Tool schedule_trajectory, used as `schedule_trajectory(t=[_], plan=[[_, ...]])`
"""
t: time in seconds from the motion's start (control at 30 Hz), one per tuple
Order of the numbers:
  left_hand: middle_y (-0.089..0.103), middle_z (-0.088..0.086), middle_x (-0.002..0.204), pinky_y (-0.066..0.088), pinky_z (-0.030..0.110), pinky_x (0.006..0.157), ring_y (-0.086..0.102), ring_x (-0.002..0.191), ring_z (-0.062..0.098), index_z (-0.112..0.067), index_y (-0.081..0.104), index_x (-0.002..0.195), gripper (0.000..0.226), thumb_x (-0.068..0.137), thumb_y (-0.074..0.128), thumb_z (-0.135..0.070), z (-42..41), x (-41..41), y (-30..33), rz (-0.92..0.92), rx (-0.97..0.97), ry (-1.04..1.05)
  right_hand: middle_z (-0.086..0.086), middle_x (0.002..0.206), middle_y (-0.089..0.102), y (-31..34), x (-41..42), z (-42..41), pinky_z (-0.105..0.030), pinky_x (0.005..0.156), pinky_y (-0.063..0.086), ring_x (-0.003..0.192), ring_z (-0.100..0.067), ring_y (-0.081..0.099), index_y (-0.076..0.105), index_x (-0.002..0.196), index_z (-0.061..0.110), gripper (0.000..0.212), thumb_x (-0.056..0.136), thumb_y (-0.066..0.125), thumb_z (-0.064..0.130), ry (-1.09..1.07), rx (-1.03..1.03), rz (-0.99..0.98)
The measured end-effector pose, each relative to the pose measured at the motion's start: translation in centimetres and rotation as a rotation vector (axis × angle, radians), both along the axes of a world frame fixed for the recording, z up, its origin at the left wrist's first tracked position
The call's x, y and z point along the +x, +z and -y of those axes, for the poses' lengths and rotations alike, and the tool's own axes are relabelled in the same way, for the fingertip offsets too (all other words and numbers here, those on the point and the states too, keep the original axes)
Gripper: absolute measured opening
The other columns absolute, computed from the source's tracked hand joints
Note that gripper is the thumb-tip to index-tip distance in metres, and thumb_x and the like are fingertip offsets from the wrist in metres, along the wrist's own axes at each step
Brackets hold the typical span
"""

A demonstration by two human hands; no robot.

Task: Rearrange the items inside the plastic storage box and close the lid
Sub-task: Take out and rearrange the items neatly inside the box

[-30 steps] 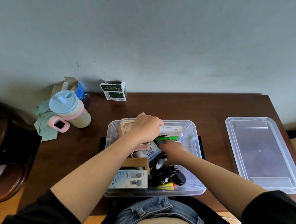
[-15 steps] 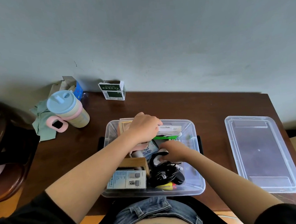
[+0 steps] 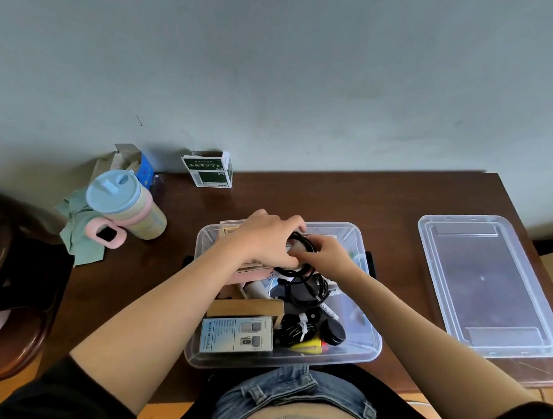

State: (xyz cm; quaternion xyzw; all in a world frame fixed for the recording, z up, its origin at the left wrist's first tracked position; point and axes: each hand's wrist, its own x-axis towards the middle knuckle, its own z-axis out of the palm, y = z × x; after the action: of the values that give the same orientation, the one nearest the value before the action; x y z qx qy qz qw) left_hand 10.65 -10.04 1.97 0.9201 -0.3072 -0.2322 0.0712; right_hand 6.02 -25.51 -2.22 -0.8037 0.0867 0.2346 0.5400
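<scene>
Head view: clear plastic storage box (image 3: 370, 350) sits open on the dark wooden table (image 3: 350, 201), at the near edge in front of the person's lap. Its lid (image 3: 486, 286) lies flat on the table to the right, well apart from the box. Both hands are over the far half of the box. Left hand (image 3: 267, 239) and right hand (image 3: 332, 254) meet there, each with its grip clenched around the same coiled black cable (image 3: 299, 253), lifted above the other contents; part of the coil hangs down below the hands. Under the left hand is a flat pink-and-tan box (image 3: 240, 275), mostly hidden. Nearer in the box: a brown cardboard piece (image 3: 242, 306), a light blue printed carton (image 3: 236, 334) against the near left wall, a second tied black cable bundle (image 3: 295, 330), a yellow item (image 3: 307, 346) and a black round item (image 3: 334, 329) by the near wall. On the table at far left, a cup with a blue lid and pink handle (image 3: 121, 208), touching a green cloth (image 3: 77, 233). A green-and-white carton (image 3: 208, 170) stands by the wall.
</scene>
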Motion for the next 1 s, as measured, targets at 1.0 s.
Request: schedule_trajectory(t=[1.0], plan=[[0.053,-0.007,0.065,0.029,0.031,0.052,0.049,0.062,0.016,-0.022,0.051,0.072,0.040,0.068,0.075,-0.054,-4.2,-0.2,-0.5,-0.114,-0.211,0.169,-0.007,0.107,0.064,-3.9,-1.3,-0.4,-0.029,0.063,0.040,0.096,-0.028,0.063,0.051,0.114,0.011,0.026,0.089,0.052,0.006,0.525,-1.009,0.042]])
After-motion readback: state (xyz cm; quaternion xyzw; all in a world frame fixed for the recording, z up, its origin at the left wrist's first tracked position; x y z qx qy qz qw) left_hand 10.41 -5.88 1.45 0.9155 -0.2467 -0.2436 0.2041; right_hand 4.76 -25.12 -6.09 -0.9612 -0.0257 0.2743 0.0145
